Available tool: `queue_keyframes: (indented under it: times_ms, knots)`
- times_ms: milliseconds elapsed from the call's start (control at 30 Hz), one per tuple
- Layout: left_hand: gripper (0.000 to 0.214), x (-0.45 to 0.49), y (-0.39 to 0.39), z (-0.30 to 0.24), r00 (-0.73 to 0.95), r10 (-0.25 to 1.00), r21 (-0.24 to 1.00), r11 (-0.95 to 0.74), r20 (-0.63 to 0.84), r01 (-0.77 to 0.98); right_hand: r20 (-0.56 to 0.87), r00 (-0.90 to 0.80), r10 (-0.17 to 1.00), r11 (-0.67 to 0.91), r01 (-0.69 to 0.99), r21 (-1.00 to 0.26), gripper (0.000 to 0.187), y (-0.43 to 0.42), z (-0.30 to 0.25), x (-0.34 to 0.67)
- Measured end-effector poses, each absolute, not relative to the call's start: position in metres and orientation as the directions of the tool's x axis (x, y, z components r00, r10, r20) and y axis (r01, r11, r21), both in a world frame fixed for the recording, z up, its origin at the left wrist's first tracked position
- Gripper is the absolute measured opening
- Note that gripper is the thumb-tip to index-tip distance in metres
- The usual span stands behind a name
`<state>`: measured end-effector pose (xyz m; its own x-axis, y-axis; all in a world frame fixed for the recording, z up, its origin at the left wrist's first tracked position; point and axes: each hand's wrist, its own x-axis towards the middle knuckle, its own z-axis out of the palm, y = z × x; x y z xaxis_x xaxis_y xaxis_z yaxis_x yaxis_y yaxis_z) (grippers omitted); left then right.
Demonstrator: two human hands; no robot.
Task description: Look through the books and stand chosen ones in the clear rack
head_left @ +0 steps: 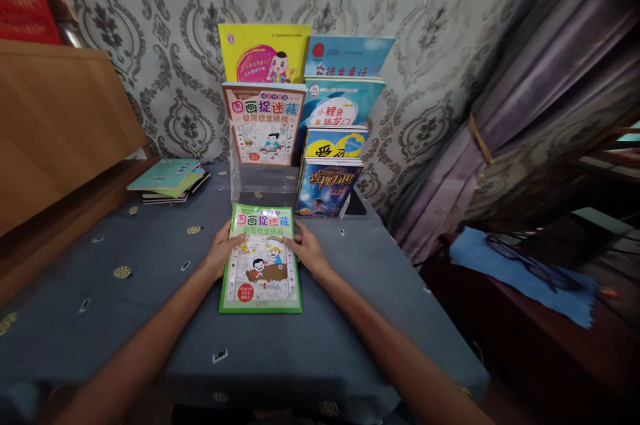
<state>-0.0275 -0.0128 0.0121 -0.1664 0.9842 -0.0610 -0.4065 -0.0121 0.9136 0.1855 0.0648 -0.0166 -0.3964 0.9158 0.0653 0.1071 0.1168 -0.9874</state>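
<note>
A green-bordered picture book [265, 265] is held between both hands over the table, its front cover facing me. My left hand [223, 249] grips its left edge, thumb on the cover and fingers behind. On the opposite edge my right hand [306, 248] holds it the same way. Just beyond stands a clear display rack [235, 175]. Its left side carries a brown-bordered picture book [265, 125] in front of a yellow book [265, 51]. Books step down on the right side, from a blue one [345, 55] to a dark blue one [330, 188] in front.
A small stack of books [167, 175] lies on the grey tablecloth [150, 265] at the left, near a wooden cabinet [65, 125]. To the right hang purple curtains [460, 165]. Glasses [535, 261] rest on a blue cloth [480, 255] on a dark red surface.
</note>
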Motion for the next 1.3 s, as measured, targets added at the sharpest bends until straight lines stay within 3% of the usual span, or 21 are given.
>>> queue_keyframes:
  times_ms: [167,433,1300]
  knots:
    - [0.064,-0.029,-0.016,0.018,-0.165,0.985,0.911,-0.021,-0.052,-0.411,-0.004,-0.565,0.825,-0.024,-0.028,-0.999,0.049,0.058,-0.01,0.185]
    - [0.074,-0.035,-0.013,0.011,-0.104,0.991,0.914,0.039,-0.088,-0.404,0.11,-0.546,0.83,0.087,-0.068,-0.994,0.046,0.054,-0.01,0.182]
    - [0.073,-0.037,-0.015,0.008,-0.131,0.991,0.932,-0.009,-0.041,-0.362,0.138,-0.552,0.823,0.096,-0.106,-0.99,0.048,0.053,-0.008,0.181]
